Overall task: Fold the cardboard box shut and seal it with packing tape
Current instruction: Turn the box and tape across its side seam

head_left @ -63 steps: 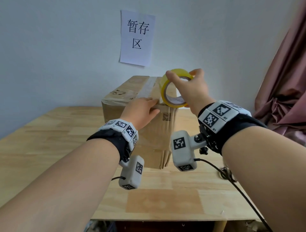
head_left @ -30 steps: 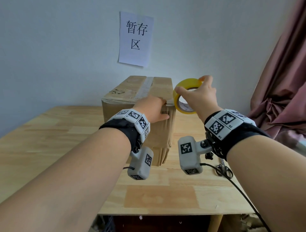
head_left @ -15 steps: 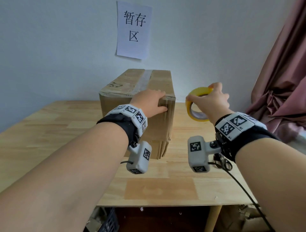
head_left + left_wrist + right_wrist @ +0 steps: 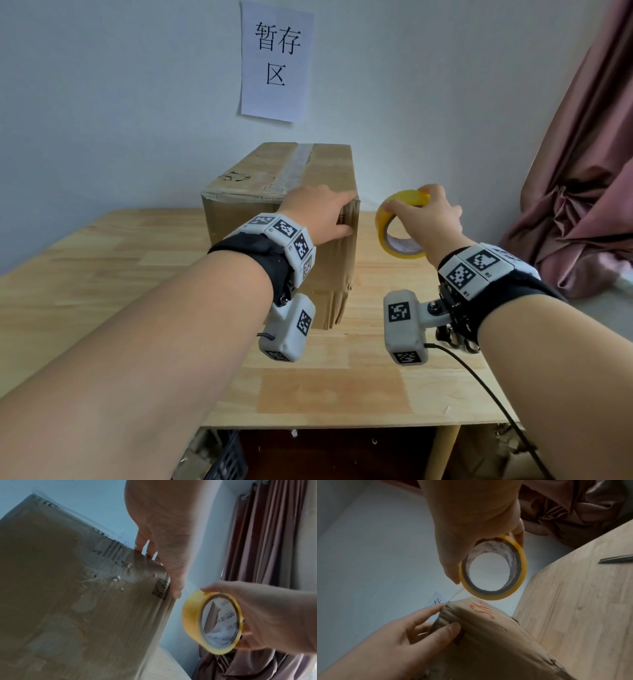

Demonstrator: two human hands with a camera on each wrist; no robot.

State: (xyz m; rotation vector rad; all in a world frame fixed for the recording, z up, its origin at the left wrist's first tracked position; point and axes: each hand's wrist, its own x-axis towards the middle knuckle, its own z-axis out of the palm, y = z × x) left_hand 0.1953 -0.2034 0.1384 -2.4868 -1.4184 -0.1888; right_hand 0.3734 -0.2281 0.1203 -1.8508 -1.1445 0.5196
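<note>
Yellow roll (image 4: 383, 229), held in your right grip (image 4: 428, 219), tensions a thin strand (image 4: 455, 595); if your left grip (image 4: 318, 214), flat-fingered on the box (image 4: 260, 171) corner, eases, it may peel.

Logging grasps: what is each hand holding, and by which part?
Right hand grips the tape roll by its outer rim. Left hand holds nothing; it presses the box at its corner.

The cardboard box (image 4: 332, 171) is matt, with rough, torn patches and a creased corner; the tape strip (image 4: 303, 156) on its top is clear and glossy. The tape roll (image 4: 382, 226) is shiny yellow plastic around a printed paper core. The worktop (image 4: 102, 267) is smooth wood. The curtain (image 4: 582, 154) is cloth with a soft sheen.
</note>
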